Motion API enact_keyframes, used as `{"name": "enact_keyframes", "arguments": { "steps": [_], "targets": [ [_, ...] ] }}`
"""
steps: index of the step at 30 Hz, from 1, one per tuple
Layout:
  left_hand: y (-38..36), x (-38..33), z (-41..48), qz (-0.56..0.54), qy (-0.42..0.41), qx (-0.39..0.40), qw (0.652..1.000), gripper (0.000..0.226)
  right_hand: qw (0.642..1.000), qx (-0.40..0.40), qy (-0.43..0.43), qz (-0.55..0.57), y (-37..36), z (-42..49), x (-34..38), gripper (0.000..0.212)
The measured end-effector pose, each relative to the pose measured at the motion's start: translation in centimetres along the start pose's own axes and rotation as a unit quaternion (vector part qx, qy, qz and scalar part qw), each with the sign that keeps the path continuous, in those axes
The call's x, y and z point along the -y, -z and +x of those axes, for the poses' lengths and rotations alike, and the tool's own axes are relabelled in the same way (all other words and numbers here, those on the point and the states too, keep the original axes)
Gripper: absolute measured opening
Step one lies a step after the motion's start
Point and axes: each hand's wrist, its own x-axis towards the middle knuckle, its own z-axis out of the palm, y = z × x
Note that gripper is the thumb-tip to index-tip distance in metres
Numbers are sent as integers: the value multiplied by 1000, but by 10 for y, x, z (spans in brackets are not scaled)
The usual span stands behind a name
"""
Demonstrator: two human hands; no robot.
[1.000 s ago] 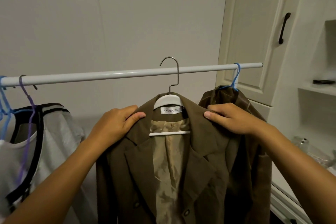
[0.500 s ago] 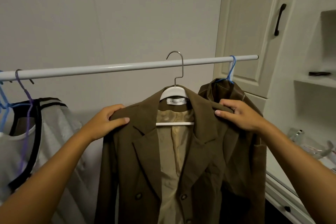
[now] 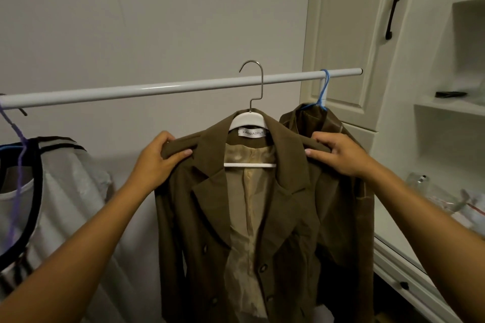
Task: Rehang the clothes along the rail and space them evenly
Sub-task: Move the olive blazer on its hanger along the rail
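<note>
At both shoulders, hands (image 3: 154,165) (image 3: 341,156) grip the blazer (image 3: 207,220).

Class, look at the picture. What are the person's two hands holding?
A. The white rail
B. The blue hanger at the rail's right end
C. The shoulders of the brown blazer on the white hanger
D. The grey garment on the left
C: the left hand and the right hand each grip a shoulder of the brown blazer, one on either side of its white hanger.

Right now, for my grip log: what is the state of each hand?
Left hand: grips one shoulder of the brown blazer.
Right hand: grips its other shoulder.
</note>
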Motion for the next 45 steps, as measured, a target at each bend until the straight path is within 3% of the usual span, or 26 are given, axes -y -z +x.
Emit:
{"name": "enact_keyframes", "arguments": {
  "steps": [6, 14, 16, 21, 27, 37, 40, 45],
  "targets": [
    [-28, -5, -2, 38, 9, -113, 993, 29, 999, -45, 4, 7, -18, -8, -6, 15],
    [-44, 15, 12, 14, -68, 50, 996, 45, 996, -78, -40, 17, -7, -23, -17, 12],
    [-61, 24, 17, 25, -80, 58, 995, 42, 996, -69, -61, 16, -1, -29, -21, 15],
    [-108, 21, 31, 21, -87, 11, 996, 11, 995, -12, -81, 61, 23, -43, -31, 27],
    [-161, 7, 53, -23, -107, -17, 994, 16, 980, 70, -118, 140, 55, -73, -50, 18],
    [-224, -3, 151, -85, -169, 52, 981, 11, 969, -69, -204, 124, 62, -63, -36, 24],
    [-235, 3, 186, -84, -161, 80, 980, 22, 964, -87, -220, 121, 62, -45, -30, 10],
    [-253, -9, 223, -100, -139, 141, 975, 26, 952, -121, -261, 106, 59, -22, -30, 14]
  ]
}}
